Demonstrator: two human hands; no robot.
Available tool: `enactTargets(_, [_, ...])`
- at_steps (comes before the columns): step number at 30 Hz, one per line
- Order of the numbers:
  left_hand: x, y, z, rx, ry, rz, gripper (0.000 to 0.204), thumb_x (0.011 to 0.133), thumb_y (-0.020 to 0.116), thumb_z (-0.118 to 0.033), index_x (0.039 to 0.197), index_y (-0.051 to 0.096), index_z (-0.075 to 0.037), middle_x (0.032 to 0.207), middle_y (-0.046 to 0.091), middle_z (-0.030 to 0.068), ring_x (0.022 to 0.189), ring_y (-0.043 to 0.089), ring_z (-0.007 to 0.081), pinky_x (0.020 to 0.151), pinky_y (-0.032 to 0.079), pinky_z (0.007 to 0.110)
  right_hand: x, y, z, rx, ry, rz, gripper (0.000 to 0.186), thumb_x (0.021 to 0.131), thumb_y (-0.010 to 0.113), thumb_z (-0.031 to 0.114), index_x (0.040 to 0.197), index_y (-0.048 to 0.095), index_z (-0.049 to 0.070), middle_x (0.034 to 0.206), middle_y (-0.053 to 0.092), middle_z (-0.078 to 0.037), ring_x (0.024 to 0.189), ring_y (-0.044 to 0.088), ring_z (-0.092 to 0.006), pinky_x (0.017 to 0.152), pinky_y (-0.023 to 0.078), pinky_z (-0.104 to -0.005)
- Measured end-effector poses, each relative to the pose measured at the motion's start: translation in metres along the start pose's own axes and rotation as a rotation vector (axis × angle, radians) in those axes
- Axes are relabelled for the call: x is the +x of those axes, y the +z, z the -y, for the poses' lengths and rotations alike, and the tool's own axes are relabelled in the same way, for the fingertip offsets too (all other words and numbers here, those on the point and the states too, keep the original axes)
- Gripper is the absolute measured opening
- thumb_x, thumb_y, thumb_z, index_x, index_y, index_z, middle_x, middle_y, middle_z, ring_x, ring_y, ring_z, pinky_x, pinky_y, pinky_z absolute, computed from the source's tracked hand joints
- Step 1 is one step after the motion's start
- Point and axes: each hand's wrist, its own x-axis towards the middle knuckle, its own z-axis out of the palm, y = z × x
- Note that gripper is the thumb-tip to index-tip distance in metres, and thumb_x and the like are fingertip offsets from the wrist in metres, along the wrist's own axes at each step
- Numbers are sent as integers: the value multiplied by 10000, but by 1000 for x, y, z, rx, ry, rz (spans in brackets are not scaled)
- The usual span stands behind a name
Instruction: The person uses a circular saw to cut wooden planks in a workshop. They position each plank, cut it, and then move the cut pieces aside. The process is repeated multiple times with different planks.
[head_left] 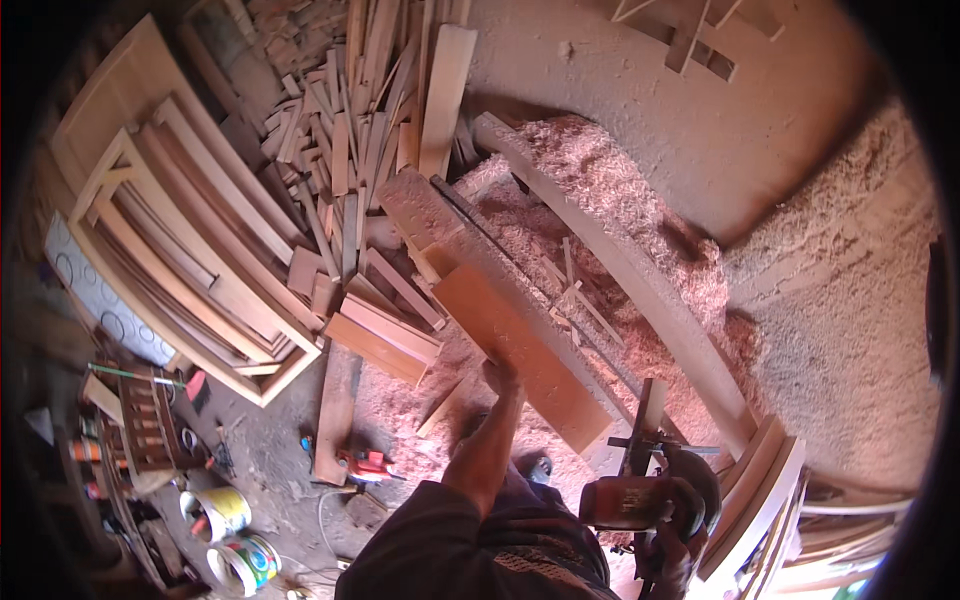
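A smooth orange-brown wooden board (525, 350) lies slantwise on a long, dusty beam (425, 215). My left hand (502, 378) is closed on its near left edge, with some of the fingers hidden by the board. At the lower right, my right hand (678, 550) grips a handheld power tool (625, 502) with a dull red body and dark housing; its exact kind is hard to make out. The tool is apart from the board, to its right. A straight bar juts forward from the tool.
A curved timber beam (620, 250) crosses a heap of pinkish shavings (590, 160). Wooden frames (200, 250) lean at left, beside piled offcuts (345, 130). Two buckets (245, 565), a red power tool (368, 466) and a cord are on the floor. Curved planks (750, 500) stand right.
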Motion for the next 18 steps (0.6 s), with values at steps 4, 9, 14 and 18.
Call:
enactTargets(4, [34,7,-16,36,-13,-43,743,1042,442,-597,1096,673,107,1026,725,251,893,713,373,771,547,492,11,-7,-6,244,45,107,632,740,674,138,1355,624,1,1210,700,-130,1148,658,-250,1057,481,-373])
enactTargets(9, [78,44,-31,-120,-25,-46,757,1041,443,-608,1043,701,104,963,740,243,855,716,392,733,544,504,21,-7,6,127,70,156,691,688,696,118,1365,620,-2,1207,696,-121,1110,650,-216,1009,486,-340])
enactTargets(14, [180,27,-15,319,284,-193,756,1033,468,-624,1030,716,90,931,753,241,835,705,438,743,546,504,41,-7,-10,-107,68,281,564,784,735,125,1330,648,13,1138,724,-117,969,686,-207,895,534,-335])
enactTargets(18, [167,7,-26,403,167,-147,651,1024,522,-548,1179,668,67,1102,686,280,1024,629,465,906,493,522,45,5,3,-350,107,380,522,813,781,159,1298,662,9,1065,751,-136,894,701,-196,814,556,-360])
